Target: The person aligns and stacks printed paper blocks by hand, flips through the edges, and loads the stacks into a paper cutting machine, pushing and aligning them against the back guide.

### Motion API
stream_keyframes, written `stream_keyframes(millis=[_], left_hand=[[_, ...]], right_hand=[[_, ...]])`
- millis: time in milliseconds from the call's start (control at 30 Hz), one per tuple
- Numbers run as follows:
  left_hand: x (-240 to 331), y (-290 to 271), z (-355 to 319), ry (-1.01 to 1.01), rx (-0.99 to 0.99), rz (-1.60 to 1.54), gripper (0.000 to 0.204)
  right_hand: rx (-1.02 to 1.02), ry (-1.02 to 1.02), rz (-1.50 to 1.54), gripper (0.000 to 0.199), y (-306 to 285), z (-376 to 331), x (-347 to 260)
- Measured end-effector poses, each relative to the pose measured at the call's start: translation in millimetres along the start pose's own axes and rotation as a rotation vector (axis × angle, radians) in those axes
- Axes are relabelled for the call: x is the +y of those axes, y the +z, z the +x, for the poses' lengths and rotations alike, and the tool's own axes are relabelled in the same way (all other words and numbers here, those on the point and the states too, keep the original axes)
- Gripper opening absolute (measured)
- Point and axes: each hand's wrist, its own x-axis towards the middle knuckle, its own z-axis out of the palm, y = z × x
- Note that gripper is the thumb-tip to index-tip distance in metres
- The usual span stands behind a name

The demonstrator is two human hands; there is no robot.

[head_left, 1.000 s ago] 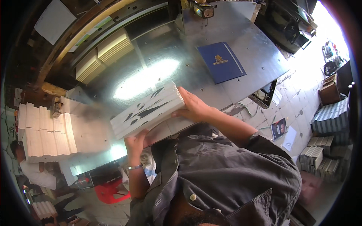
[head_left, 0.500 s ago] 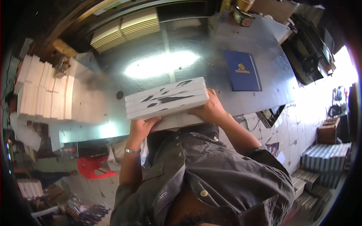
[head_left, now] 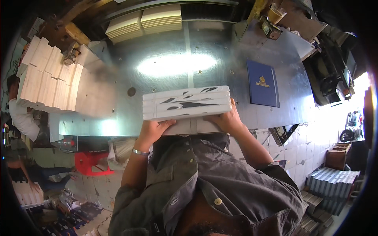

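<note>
A stack of white paper blocks [head_left: 187, 103], marked with black streaks along its side, is held at the near edge of the metal table [head_left: 161, 84]. My left hand [head_left: 154, 130] grips its near left corner, with the thumb laid along the near side. Around the right end my right hand [head_left: 229, 118] is closed, its fingers partly hidden behind the stack. To the right of the stack, a dark blue hardcover folder [head_left: 263, 84] with a gold emblem lies flat on the table.
Tall stacks of cream paper blocks [head_left: 49, 84] stand at the left. Two more paper stacks [head_left: 161, 19] sit at the table's far side. A cup of brown drink [head_left: 275, 15] is at the far right. A red plastic stool [head_left: 92, 163] and another person [head_left: 23, 120] are at the left.
The stack has turned from a slant to nearly level, with both hands still on it. The whole view has shifted slightly, and another person now shows at the left.
</note>
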Motion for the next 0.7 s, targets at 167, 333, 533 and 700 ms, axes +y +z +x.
stream_keyframes(millis=[167, 333, 533, 700], left_hand=[[-4.5, -4.9, 3.0, 0.021, -0.031, 0.04, 0.041], [-5.4, -6.8, 4.7, -0.024, -0.055, 0.044, 0.039], [-3.0, -4.7, 4.6, 0.023, -0.061, 0.034, 0.038], [-3.8, -1.4, -0.1, 0.014, -0.045, 0.024, 0.038]], right_hand=[[-0.017, -0.005, -0.003, 0.071, -2.5, 5.5, 0.8], [0.006, -0.025, -0.018, 0.07, -4.7, 4.3, -1.7], [-0.006, -0.052, -0.021, 0.069, -4.9, 2.1, 2.3], [0.009, -0.024, -0.015, 0.07, -4.6, 0.1, 0.8]])
